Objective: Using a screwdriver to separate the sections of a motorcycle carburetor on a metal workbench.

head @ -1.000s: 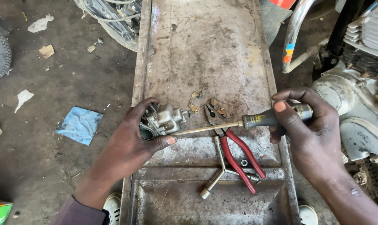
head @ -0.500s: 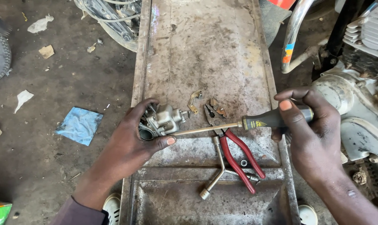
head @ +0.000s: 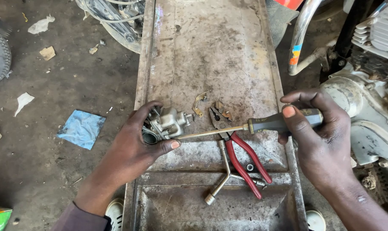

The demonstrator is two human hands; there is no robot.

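In the head view, the left hand (head: 132, 149) wraps around a small grey metal carburetor (head: 168, 123), thumb curled under it and fingers over its far side, holding it just above the rusty metal worktop (head: 211, 55). The right hand (head: 315, 137) is closed around the dark handle of a screwdriver (head: 245, 127), whose long shaft runs leftward from that hand to the carburetor, the tip meeting the part's body just by the left thumb. Between the two hands, under the shaft, lie red-handled pliers (head: 241, 158) on the worktop, jaws pointing away from the person and handles toward them. Crossing under the pliers is a three-armed socket wrench (head: 226, 177), one arm ending nearer the person than either hand. A small nut (head: 250, 167) sits between the plier handles. Just beyond the carburetor, past the left fingertips, lies a small bent brass-coloured bracket (head: 199, 103), and another small metal piece (head: 223, 109) rests near the plier jaws. Left of the left hand, on the dirt floor, lies a blue rag (head: 82, 128), with scraps of paper farther out. Right of the right hand, close behind it, stands a motorcycle engine (head: 365, 94) with its pale casing, and a chrome tube (head: 303, 34) rises beyond it.
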